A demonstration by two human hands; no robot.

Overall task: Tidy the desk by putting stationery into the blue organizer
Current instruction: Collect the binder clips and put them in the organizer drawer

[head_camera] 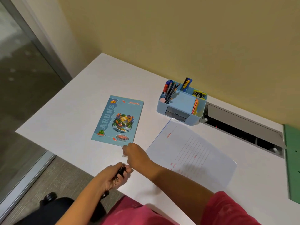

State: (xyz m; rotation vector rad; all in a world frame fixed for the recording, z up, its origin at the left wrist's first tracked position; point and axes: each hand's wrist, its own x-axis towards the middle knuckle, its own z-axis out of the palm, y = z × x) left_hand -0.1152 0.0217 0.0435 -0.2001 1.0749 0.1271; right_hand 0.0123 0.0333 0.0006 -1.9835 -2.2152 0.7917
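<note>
Small clips being gathered at the worktop's near edge.

Dark clips (121, 172) are clamped in the left hand (113, 176); the right hand (135, 154) is pinched on a paper clip (124, 155). The blue organizer (181, 103) is set near the far edge. Clips may be spilled over the near edge if the overfull grip loosens.

White bench (78, 111) fills frame centre. Blue notebook (117, 120) lies flat, cover up, "ARUN'S" printed along it, illustrated scene beside lettering. Pale lined file cover (194, 153) lies flat to notebook's right, apart from it, red "File No" at top. Grey cable tray (243, 129) recessed in bench near yellow wall (178, 38). Green folder (293, 159) at right edge, cut off. Glass partition (21, 78) left; black chair castor (49, 197) on carpet below.
</note>
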